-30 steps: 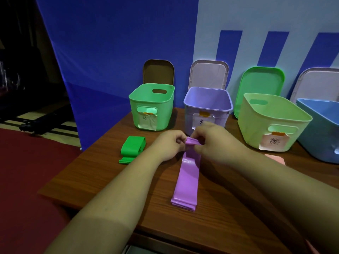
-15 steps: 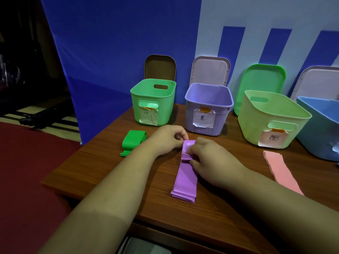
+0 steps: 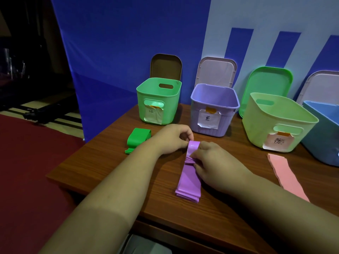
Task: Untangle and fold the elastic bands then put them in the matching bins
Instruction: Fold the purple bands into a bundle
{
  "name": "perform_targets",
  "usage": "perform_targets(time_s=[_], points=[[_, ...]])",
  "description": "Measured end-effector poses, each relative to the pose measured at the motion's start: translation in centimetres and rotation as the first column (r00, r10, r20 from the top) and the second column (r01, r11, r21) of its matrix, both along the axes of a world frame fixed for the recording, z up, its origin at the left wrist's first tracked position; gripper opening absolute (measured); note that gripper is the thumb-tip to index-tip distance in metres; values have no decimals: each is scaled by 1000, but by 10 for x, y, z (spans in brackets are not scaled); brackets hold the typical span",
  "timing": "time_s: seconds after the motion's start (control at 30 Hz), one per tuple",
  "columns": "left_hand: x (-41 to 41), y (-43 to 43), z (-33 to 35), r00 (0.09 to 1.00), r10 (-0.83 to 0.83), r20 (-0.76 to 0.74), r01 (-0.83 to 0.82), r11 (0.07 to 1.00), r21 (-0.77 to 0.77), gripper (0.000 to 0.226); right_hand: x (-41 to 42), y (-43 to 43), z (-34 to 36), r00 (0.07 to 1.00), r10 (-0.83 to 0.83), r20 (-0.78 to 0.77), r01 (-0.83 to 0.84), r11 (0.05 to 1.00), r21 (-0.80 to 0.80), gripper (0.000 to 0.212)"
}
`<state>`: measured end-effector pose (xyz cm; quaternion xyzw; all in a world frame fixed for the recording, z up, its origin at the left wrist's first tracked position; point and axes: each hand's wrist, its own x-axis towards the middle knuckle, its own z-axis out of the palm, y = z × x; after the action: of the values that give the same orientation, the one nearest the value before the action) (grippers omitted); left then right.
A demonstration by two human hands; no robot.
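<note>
Mid-fold on purple elastic band (image 3: 189, 177): far loop pinched by left hand (image 3: 172, 139), gathered creases gripped by right hand (image 3: 215, 163), likely keeping layers stacked; matching purple bin (image 3: 214, 123) just beyond both hands.

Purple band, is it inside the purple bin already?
No, the purple band lies on the table in front of the purple bin, with the left hand and right hand both pinching its far end.
</note>
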<state>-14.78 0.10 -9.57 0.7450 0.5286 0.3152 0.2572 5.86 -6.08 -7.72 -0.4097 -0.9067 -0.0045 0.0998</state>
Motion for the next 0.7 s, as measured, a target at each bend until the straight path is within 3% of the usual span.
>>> perform_targets(time_s=[0.2,0.33,0.43,0.5,0.57,0.6,0.7], points=[[0,-3,15,996,56,64,-42,980,-195,24,11,1,7,998,8,62,0,992,-127,47],[-2,-3,10,996,-8,86,23,983,-181,15,20,4,18,999,25,32,-17,975,-223,49],[-3,-2,9,994,-12,105,31,983,-180,15,27,10,23,975,-132,-177,64,936,-347,41],[-3,-2,9,994,-15,106,34,984,-175,17,29,18,23,871,-311,-380,121,885,-449,35],[-2,-4,10,994,-23,108,41,985,-166,18,25,29,20,775,-398,-491,170,880,-444,17],[-2,-4,10,993,-28,114,46,986,-160,19,24,37,18,785,-401,-472,200,885,-420,12],[-2,-6,9,991,-32,129,53,986,-160,18,15,51,18,900,-384,-205,273,864,-422,46]])
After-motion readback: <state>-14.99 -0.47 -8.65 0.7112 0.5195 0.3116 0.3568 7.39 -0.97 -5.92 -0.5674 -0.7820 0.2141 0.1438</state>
